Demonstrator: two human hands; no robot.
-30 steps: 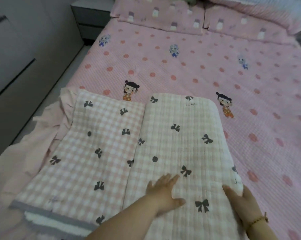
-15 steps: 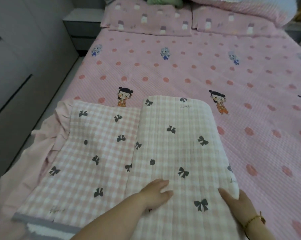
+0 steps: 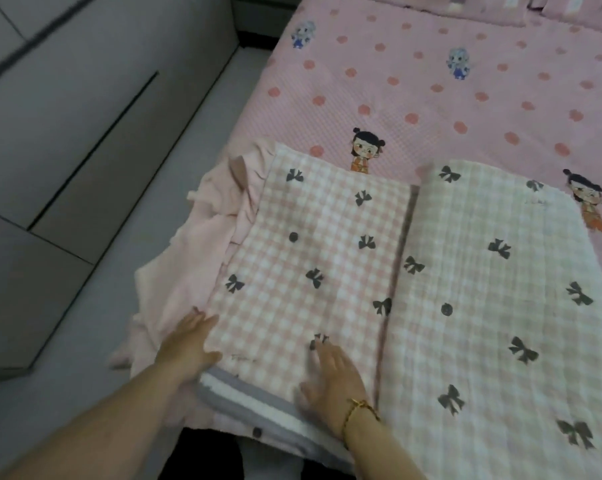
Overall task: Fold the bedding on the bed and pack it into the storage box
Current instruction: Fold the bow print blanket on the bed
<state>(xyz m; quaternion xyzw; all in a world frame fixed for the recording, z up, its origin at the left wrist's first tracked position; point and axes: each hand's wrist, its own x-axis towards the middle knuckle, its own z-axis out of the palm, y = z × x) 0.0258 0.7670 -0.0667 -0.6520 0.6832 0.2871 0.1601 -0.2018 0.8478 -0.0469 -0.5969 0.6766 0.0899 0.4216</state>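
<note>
We are laying our right hand (image 3: 330,375) flat, fingers straight, on the near end of the folded pink-and-white checked quilted blanket with dark bows (image 3: 313,265). Our left hand (image 3: 188,344), fingers straight too, is touching its left edge. The blanket is lying on the pink dotted bedsheet (image 3: 465,98).

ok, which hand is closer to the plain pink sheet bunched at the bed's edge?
Left. The left hand lies right at the pink sheet, along the outer edge of the checked blanket. The right hand rests flat on the blanket, further in, beside its grey seam.
</note>
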